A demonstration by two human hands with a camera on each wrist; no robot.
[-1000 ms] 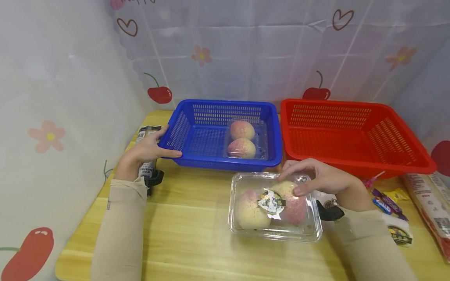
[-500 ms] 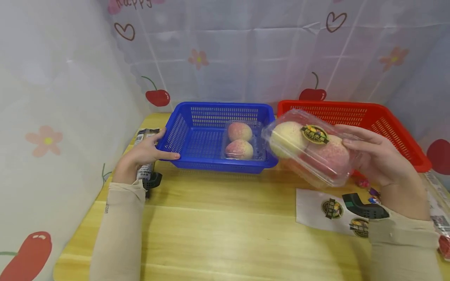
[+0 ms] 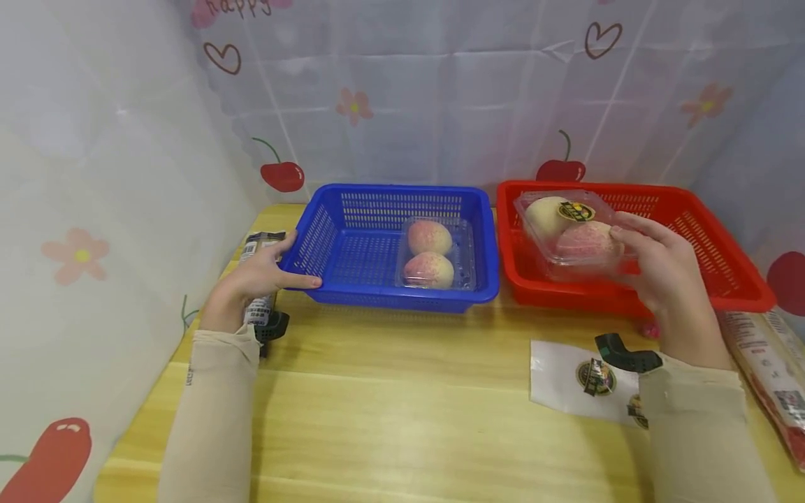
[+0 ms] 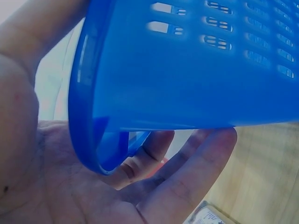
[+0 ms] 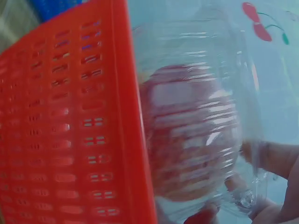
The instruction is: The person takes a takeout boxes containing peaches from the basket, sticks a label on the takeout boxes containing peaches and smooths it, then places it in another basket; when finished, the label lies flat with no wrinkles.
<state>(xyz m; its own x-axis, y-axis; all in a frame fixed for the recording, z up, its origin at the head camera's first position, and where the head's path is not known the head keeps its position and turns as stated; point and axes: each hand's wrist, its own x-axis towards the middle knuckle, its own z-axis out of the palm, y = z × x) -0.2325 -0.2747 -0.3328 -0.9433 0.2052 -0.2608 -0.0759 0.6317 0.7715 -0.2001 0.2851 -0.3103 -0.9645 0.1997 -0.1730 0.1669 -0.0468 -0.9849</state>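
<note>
My right hand (image 3: 668,272) grips the right side of a clear plastic box (image 3: 561,246) holding two peaches, with a dark round label (image 3: 576,212) on its lid. The box is tilted over the left part of the red basket (image 3: 723,303); in the right wrist view the basket's wall overlaps its lower side. My left hand (image 3: 250,276) holds the left front corner of the blue basket (image 3: 383,298), its fingers under the rim in the left wrist view (image 4: 187,182). Inside the blue basket, at the right, lies another clear box (image 3: 465,255) with two peaches.
A sheet of round labels (image 3: 560,370) lies on the wooden table (image 3: 402,412) by my right wrist. To the far right is a long plastic packet (image 3: 764,370); a dark-topped packet (image 3: 259,311) lies beneath my left hand. A printed curtain (image 3: 428,119) hangs behind the baskets.
My right hand has lifted the peach box off the front of the table and carried it back and right, over the red basket. The label sheet came into view. My left hand stays put.
</note>
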